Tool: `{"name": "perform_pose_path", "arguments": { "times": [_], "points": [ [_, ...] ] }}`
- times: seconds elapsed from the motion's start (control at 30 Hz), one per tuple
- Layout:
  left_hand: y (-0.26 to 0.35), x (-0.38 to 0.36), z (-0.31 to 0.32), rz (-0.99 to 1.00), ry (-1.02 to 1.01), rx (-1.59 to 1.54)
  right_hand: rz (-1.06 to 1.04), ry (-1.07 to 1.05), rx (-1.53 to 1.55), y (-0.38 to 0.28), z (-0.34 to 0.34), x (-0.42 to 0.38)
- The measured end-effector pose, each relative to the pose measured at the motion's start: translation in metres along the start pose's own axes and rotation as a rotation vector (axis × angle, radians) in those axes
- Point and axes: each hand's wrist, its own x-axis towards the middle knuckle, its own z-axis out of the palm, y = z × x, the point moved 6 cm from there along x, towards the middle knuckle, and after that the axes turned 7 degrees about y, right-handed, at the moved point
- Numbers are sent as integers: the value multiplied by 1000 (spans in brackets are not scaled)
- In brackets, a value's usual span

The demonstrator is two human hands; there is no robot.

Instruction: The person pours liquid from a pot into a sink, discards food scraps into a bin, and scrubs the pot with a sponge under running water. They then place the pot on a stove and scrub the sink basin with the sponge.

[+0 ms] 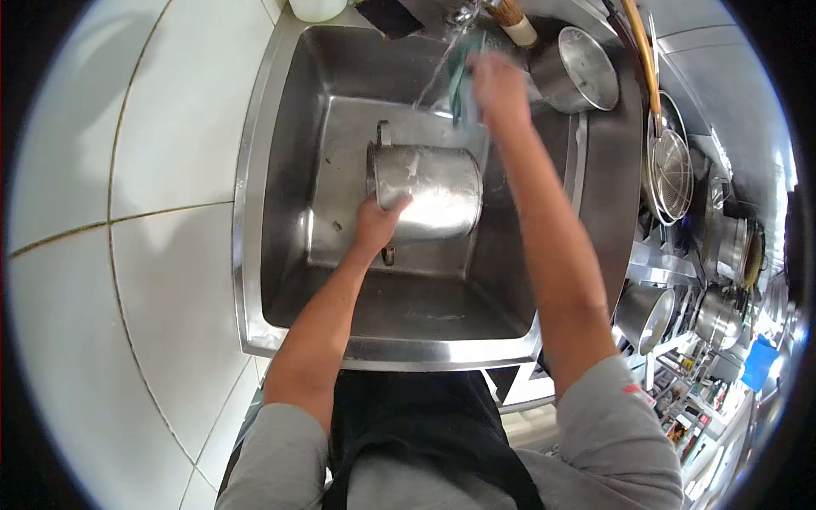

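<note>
A metal stockpot (442, 191) lies on its side in the steel sink (395, 297), its side handles sticking out at top and bottom. My left hand (378, 223) grips the pot's rim at the left, thumb on the outer wall and the other fingers out of sight. Up near the faucet (463, 15), my right hand (500, 81) holds a green scrubbing cloth (460, 81), both smeared by motion. Water runs down beside the cloth, which is apart from the pot.
A second metal pot (586, 72) lies tilted on the sink's right ledge, near a brush (515, 24). A black pad (389, 17) and a whitish container (318, 7) sit along the back edge. Strainers (671, 174) hang at right; tiled wall (174, 110) borders the left.
</note>
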Motion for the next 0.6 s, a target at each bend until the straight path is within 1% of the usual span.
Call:
{"name": "perform_pose_path", "arguments": {
  "times": [0.07,0.1,0.13,0.17,0.2,0.23,0.27,0.33,0.37,0.4,0.43,0.5,0.53,0.6],
  "points": [
    [-5,-14,0,-107,-209,-25,-127,-82,-319,48,18,-59],
    [-17,-12,2,-109,-264,41,-247,-173,-506,64,32,-107],
    [-41,-11,6,-119,-320,110,-563,-224,-686,83,56,-157],
    [-63,-12,8,-135,-379,182,-664,-66,-631,52,42,-191],
    [-82,-13,8,-212,-379,312,-581,-116,-636,64,60,-183],
    [-82,-8,6,-224,-373,232,-493,-170,-645,78,77,-174],
    [-78,-2,6,-240,-377,153,-415,-237,-670,74,88,-179],
    [-74,-6,6,-138,-328,106,-283,-340,-711,40,105,-177],
    [-68,-6,4,-19,-277,135,-497,-175,-542,33,99,-201],
    [-61,-5,3,100,-225,160,-558,-135,-488,37,89,-215],
    [-64,-4,5,51,-282,178,-616,-98,-435,48,76,-221],
    [-68,-12,5,-65,-397,214,-404,-180,-600,121,66,-196],
    [-53,-16,0,-96,-369,233,-331,-170,-619,123,62,-176],
    [-48,-16,-5,-129,-357,249,-166,-151,-673,114,41,-148]
  ]
}}
